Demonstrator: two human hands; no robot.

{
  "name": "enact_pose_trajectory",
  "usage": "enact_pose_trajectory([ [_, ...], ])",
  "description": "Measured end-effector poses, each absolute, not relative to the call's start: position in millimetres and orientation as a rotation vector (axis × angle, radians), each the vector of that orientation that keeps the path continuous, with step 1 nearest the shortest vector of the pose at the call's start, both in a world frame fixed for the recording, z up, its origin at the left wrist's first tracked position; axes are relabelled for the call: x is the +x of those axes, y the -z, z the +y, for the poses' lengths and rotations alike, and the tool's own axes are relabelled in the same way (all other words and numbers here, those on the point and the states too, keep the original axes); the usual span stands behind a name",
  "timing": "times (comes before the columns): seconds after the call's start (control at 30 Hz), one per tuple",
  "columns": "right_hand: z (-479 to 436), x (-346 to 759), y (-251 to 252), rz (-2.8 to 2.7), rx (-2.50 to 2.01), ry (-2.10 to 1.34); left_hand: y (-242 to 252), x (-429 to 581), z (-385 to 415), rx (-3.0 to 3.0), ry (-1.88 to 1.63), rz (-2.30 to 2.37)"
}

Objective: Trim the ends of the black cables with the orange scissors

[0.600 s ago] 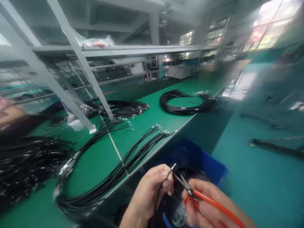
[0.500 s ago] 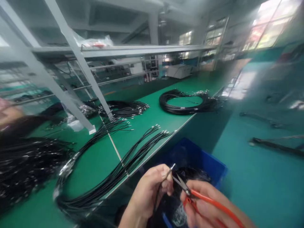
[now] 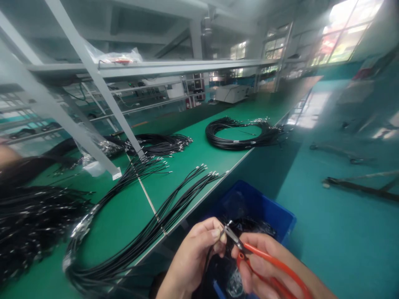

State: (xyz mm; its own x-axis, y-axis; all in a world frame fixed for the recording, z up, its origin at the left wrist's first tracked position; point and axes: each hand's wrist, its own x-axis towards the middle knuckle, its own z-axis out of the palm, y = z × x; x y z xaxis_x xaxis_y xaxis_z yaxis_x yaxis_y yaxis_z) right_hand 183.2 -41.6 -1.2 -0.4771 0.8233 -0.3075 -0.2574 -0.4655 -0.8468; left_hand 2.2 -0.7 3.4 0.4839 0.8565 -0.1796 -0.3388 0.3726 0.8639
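My left hand (image 3: 202,245) pinches a thin black cable (image 3: 209,254) close to its end, with a shiny metal tip (image 3: 230,223) poking out past the fingers. My right hand (image 3: 264,261) grips scissors (image 3: 274,262) with red-orange handles. Their blades (image 3: 232,236) reach the cable just below the tip; whether they press on it cannot be made out. Below both hands sits a blue bin (image 3: 268,207) holding dark cable pieces and clear plastic. Beside my left hand, a taped bundle of black cables (image 3: 137,245) curves over the bench edge.
On the green bench (image 3: 124,220) lie a coiled cable bundle (image 3: 229,143), another bundle (image 3: 168,143) behind the shelf post (image 3: 99,87), and a large heap of cables (image 3: 34,224) at left. Part of another person's arm (image 3: 8,158) shows at the left edge.
The scissor blades have moved left onto the cable by its metal tip and closed together somewhat. The view has shifted slightly.
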Motion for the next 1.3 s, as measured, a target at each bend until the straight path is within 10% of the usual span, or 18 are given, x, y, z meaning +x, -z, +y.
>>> enact_pose_trajectory([
  [0.7,-41,193,-15,-0.624,-0.989,-1.616,11,27,-15,1.852,-0.683,1.222],
  [0.93,-33,204,4,-0.587,-0.966,-1.715,21,-35,15,1.999,-0.758,2.272],
  [1.3,-31,185,4,-0.625,-0.978,-1.474,-10,-63,48,1.859,-0.911,1.827],
])
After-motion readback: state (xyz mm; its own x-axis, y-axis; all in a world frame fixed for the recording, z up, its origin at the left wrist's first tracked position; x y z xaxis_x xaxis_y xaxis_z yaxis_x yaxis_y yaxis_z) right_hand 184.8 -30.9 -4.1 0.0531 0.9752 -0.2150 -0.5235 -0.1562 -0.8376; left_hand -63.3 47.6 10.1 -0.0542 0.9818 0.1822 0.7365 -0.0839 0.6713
